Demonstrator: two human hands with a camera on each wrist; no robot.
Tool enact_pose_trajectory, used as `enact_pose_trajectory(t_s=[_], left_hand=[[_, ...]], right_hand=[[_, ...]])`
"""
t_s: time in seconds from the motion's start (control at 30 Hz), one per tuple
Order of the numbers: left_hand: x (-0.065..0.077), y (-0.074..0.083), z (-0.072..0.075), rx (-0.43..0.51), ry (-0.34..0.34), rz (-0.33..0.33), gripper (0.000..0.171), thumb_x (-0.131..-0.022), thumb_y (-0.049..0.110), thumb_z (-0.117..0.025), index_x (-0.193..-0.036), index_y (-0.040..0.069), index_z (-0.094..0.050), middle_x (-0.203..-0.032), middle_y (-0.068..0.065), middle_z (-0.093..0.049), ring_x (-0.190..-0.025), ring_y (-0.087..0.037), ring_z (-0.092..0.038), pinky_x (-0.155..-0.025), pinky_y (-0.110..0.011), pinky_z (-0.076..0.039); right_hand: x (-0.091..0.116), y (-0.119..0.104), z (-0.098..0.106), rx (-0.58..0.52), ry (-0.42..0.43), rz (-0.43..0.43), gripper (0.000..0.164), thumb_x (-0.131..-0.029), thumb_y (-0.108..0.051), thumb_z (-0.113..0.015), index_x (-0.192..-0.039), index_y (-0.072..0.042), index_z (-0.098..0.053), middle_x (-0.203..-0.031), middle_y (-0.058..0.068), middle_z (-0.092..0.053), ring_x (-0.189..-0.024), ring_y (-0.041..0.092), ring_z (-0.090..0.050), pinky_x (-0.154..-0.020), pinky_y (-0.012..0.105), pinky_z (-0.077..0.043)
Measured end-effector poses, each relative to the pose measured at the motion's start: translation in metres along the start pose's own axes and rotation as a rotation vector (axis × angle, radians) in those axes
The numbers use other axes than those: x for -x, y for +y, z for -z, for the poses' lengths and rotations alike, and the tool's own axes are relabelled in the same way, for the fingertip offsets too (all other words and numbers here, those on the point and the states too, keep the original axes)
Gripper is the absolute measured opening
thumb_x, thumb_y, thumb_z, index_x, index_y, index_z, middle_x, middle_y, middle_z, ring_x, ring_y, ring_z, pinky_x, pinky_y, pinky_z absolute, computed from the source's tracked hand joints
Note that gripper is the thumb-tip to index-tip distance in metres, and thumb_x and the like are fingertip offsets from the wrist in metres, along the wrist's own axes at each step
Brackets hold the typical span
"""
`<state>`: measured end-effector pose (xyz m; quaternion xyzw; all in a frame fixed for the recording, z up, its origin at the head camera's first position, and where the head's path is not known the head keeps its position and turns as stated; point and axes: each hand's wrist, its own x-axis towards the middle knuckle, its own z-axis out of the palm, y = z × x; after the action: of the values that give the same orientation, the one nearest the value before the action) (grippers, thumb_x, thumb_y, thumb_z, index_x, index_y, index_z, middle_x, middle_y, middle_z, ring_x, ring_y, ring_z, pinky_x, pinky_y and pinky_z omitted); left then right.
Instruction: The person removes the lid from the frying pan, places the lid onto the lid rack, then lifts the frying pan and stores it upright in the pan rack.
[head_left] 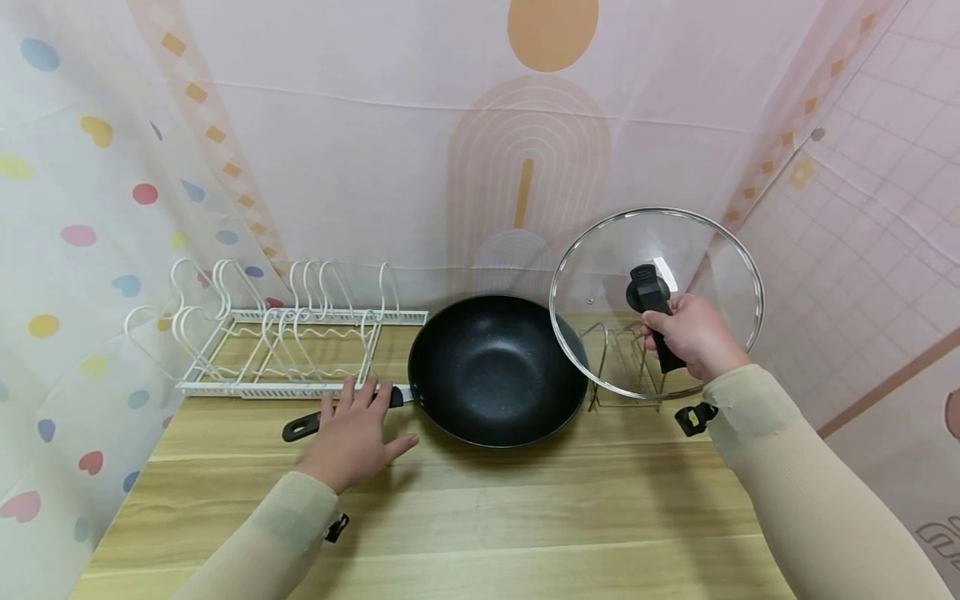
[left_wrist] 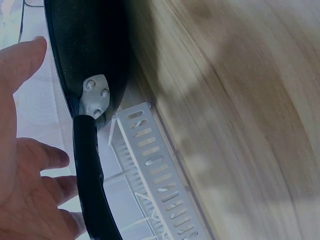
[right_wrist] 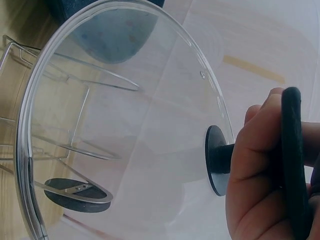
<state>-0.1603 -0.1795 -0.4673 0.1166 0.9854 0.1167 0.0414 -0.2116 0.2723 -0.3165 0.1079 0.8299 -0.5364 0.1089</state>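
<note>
A black wok [head_left: 498, 375] sits on the wooden table with its long black handle [head_left: 302, 427] pointing left. Over that handle my left hand [head_left: 352, 437] is spread, fingers apart and thumb toward the wok. The left wrist view shows its fingertips close to the handle [left_wrist: 90, 175], not wrapped round it. My right hand [head_left: 693, 333] grips the black handle [head_left: 667, 350] of a round glass lid [head_left: 592, 250] with a steel rim. The lid is held up and tilted at the wok's right, overlapping its edge in the head view.
A white dish rack [head_left: 258, 387] with upright wire loops stands left of the wok. Behind the lid is a small metal wire rack [head_left: 626, 406]; through the glass the right wrist view shows its wires [right_wrist: 75, 120]. A patterned curtain [head_left: 360, 167] hangs along the table's back.
</note>
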Motion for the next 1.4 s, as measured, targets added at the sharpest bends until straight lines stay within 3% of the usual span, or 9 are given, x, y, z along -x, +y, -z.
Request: enact_pose_trajectory(t_s=[0.43,0.77,1.1,1.4], left_hand=[[-0.010,0.013,0.001,0.006,0.033,-0.041,0.098,-0.093,0.067,-0.066,-0.162,0.003,-0.038,-0.169,-0.026,-0.031,-0.159,-0.055,-0.014,-0.123,-0.078,-0.010],[-0.024,0.033,0.006,0.008,0.040,-0.092,0.100,-0.094,0.068,-0.065,-0.164,0.004,-0.034,-0.169,-0.025,-0.032,-0.159,-0.053,-0.015,-0.125,-0.075,-0.010],[-0.038,0.059,0.011,-0.015,0.023,-0.151,0.100,-0.093,0.069,-0.065,-0.164,0.006,-0.034,-0.171,-0.022,-0.030,-0.161,-0.048,-0.017,-0.126,-0.072,-0.013],[-0.052,0.090,0.015,-0.028,-0.031,-0.206,0.101,-0.094,0.071,-0.063,-0.166,0.008,-0.031,-0.173,-0.018,-0.027,-0.163,-0.043,-0.015,-0.130,-0.066,-0.011]], right_hand=[[0.002,0.003,0.006,0.005,0.015,0.001,0.012,-0.110,-0.012,-0.049,-0.112,-0.001,-0.045,-0.081,-0.005,-0.063,-0.065,0.002,-0.062,-0.062,0.022,-0.058],[0.004,0.005,0.008,0.020,0.026,0.008,0.013,-0.110,-0.012,-0.050,-0.111,0.000,-0.046,-0.079,-0.005,-0.064,-0.062,0.000,-0.061,-0.062,0.022,-0.058],[0.001,0.006,0.010,-0.003,0.033,-0.027,0.013,-0.110,-0.012,-0.050,-0.111,0.000,-0.045,-0.080,-0.003,-0.065,-0.064,0.003,-0.062,-0.061,0.021,-0.058],[0.002,0.009,0.013,-0.019,0.055,-0.021,0.013,-0.110,-0.012,-0.051,-0.111,-0.004,-0.040,-0.078,-0.003,-0.064,-0.061,0.003,-0.061,-0.059,0.021,-0.058]])
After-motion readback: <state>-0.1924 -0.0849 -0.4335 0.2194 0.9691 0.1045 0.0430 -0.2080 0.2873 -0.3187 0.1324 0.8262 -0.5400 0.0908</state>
